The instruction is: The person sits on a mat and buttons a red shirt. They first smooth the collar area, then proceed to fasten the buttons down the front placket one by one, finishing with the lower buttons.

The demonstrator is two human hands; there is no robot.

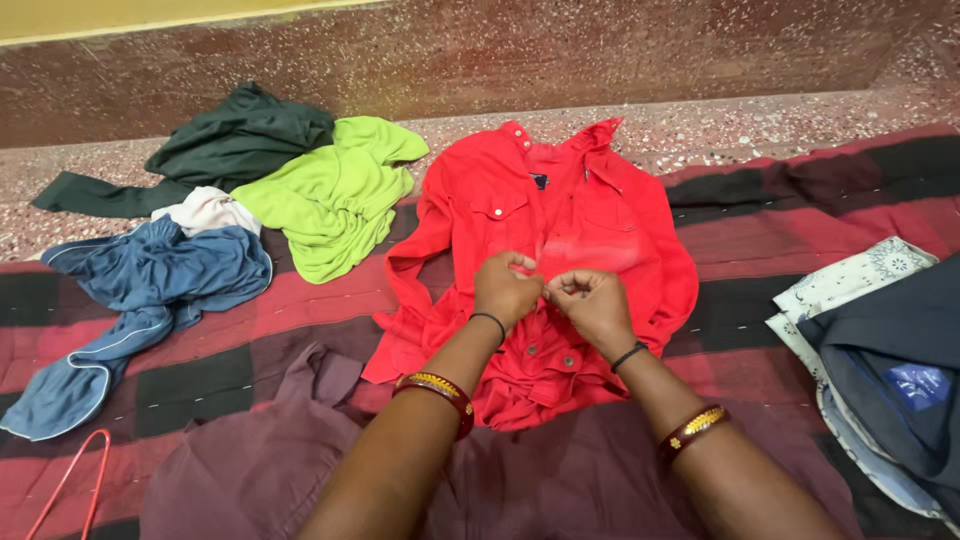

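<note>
Green tee, dark green garment, blue jacket, folded pile, red hanger on checked blanket.

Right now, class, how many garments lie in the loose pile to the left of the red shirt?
4: a dark green garment at the back, a lime green top beside the red shirt, a pale pink piece in the middle, and a blue garment in front. More may lie hidden underneath.

Checked red-black blanket, red shirt, green top, blue garment
</note>
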